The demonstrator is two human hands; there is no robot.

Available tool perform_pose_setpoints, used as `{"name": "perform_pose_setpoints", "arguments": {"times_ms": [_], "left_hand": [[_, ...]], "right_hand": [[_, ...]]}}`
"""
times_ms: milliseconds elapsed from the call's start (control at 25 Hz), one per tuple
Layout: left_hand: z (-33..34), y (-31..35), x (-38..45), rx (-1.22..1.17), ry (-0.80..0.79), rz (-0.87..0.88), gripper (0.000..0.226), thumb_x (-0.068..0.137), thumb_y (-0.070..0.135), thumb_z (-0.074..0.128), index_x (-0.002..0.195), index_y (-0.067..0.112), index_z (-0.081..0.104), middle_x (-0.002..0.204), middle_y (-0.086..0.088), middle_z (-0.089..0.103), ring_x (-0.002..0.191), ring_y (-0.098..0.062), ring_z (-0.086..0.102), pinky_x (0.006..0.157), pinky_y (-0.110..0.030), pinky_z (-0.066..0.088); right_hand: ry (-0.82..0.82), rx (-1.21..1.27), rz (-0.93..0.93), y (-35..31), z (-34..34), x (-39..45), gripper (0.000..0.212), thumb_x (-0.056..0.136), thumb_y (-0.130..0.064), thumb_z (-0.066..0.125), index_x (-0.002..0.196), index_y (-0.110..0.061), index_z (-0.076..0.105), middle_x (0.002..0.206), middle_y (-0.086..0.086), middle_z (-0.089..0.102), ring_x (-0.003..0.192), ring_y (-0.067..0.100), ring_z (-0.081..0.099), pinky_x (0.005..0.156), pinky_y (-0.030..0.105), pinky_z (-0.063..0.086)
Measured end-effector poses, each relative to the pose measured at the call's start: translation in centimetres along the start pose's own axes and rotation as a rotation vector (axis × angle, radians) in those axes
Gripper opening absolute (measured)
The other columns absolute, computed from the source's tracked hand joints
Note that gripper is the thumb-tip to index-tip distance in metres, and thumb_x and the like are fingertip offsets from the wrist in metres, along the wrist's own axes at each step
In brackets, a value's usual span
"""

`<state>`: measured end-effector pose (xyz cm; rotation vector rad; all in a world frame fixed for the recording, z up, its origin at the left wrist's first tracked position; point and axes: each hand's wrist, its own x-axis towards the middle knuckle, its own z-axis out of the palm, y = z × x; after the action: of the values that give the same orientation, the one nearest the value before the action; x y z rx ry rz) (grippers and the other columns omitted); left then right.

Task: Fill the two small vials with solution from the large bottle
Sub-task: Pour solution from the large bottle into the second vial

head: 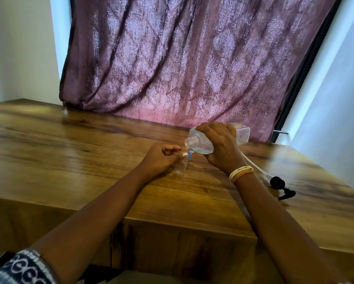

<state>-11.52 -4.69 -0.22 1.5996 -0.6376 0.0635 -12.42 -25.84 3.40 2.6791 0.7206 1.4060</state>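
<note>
My right hand (pixel 221 146) grips the large clear bottle (pixel 200 143), tipped on its side with its open neck pointing left and down. Clear liquid lies in the lower part of the bottle. Just under the neck, a small clear vial (pixel 181 166) stands on the wooden table (pixel 69 144), held near its top by my left hand (pixel 161 158). A small blue piece (pixel 190 156), perhaps a cap, shows right behind the vial. I cannot see a second vial; it may be hidden by my hands.
A black pump head (pixel 279 184) with a white tube (pixel 254 166) lies on the table to the right of my right wrist. A purple patterned curtain (pixel 182 58) hangs behind the table. The table's front edge runs below my forearms.
</note>
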Motion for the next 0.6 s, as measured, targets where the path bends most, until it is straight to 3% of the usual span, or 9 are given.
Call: {"name": "perform_pose_setpoints", "arguments": {"times_ms": [120,360,600], "left_hand": [[-0.02,0.04,0.05,0.000,-0.005,0.005,0.022,0.084,0.008,0.068,0.106,0.009,0.070,0.092,0.000,0.073,0.075,0.002,0.069,0.063,-0.013,0.052],[-0.13,-0.17,-0.01,0.016,-0.002,0.003,0.024,0.084,0.009,0.069,0.107,0.005,0.070,0.096,-0.005,0.073,0.078,0.000,0.069,0.066,-0.014,0.053],[0.06,0.31,-0.23,-0.026,-0.010,0.003,0.018,0.084,0.009,0.069,0.100,0.015,0.071,0.088,0.004,0.073,0.076,-0.001,0.068,0.065,-0.015,0.054]], "right_hand": [[-0.009,-0.001,0.002,0.04,0.03,0.01,0.049,0.075,-0.032,0.074,0.120,-0.022,0.057,0.117,-0.002,0.064,0.111,0.023,0.058,0.092,0.046,0.037],[0.002,-0.009,-0.001,-0.03,0.06,-0.06,0.051,0.074,-0.029,0.077,0.120,-0.022,0.057,0.117,-0.001,0.064,0.111,0.022,0.057,0.093,0.046,0.036],[0.012,-0.032,-0.014,0.04,0.14,0.02,0.048,0.075,-0.028,0.075,0.120,-0.024,0.058,0.117,-0.003,0.064,0.111,0.023,0.058,0.091,0.044,0.036]]}}
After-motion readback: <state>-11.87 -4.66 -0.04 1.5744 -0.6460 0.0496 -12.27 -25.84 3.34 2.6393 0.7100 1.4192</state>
